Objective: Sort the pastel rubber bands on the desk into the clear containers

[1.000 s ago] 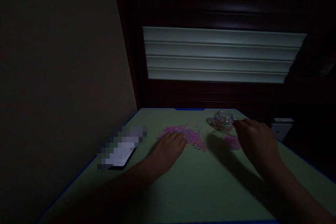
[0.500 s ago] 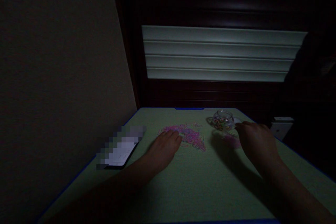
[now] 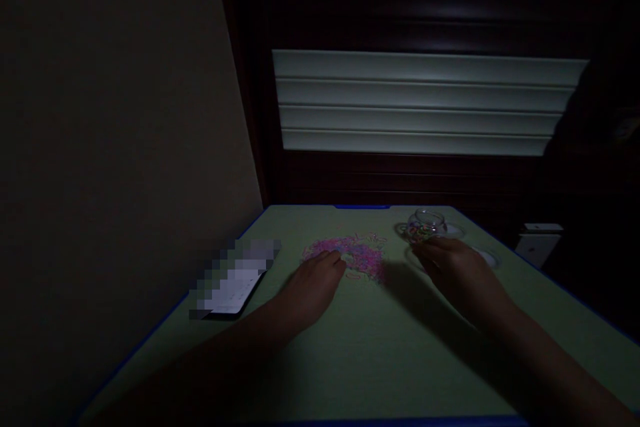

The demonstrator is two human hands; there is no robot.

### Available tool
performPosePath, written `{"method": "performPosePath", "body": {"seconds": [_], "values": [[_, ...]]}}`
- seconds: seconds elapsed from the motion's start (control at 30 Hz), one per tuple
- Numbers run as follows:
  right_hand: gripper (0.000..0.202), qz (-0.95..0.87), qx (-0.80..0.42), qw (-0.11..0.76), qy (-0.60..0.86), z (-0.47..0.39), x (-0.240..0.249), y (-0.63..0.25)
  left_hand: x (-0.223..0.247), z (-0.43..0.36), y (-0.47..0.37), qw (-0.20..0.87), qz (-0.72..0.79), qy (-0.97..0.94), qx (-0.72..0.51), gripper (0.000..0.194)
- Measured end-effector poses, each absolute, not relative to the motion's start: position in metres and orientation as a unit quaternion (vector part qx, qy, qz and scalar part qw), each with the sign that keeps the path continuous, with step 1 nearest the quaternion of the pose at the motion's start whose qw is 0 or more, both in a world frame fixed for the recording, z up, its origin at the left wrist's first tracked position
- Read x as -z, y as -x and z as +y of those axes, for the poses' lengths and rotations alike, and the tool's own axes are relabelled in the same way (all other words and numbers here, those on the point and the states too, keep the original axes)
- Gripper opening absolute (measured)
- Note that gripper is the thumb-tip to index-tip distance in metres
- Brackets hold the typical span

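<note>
A loose pile of small pink and purple rubber bands [image 3: 365,259] lies on the green tabletop [image 3: 360,353]. My left hand [image 3: 317,280] rests at the pile's near left edge, fingers curled together; whatever is under the fingertips is hidden. Just in front of a small round glass jar [image 3: 425,223], my right hand [image 3: 453,270] hovers with its fingers pinched; what they hold, if anything, is too dark and small to make out. Small many-coloured pieces sit inside the jar, which stands upright.
Clear round dishes [image 3: 489,257] lie right of the jar, partly behind my right hand. A phone [image 3: 233,287] with a lit, blurred screen is at the left. A wall borders the left side; beyond the far edge stands a dark panel with white slats [image 3: 425,103].
My right hand has moved left, from the jar's right side to in front of it, uncovering a clear dish. My left hand has stayed at the pile with hardly any movement.
</note>
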State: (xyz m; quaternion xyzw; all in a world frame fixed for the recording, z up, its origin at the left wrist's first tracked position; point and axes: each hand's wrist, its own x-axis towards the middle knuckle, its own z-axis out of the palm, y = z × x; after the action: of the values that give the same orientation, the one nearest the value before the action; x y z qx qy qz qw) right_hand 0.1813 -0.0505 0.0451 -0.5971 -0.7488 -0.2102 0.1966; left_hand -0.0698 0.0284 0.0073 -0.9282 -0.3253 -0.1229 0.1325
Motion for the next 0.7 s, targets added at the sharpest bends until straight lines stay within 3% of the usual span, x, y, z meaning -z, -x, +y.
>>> {"method": "performPosePath", "body": {"seconds": [0.7], "values": [[0.019, -0.832, 0.131, 0.167, 0.513, -0.0475, -0.0376, -0.1730, 0.0005, 0.0299, 0.0636, 0.102, -0.323, 0.934, 0.114, 0.021]]}}
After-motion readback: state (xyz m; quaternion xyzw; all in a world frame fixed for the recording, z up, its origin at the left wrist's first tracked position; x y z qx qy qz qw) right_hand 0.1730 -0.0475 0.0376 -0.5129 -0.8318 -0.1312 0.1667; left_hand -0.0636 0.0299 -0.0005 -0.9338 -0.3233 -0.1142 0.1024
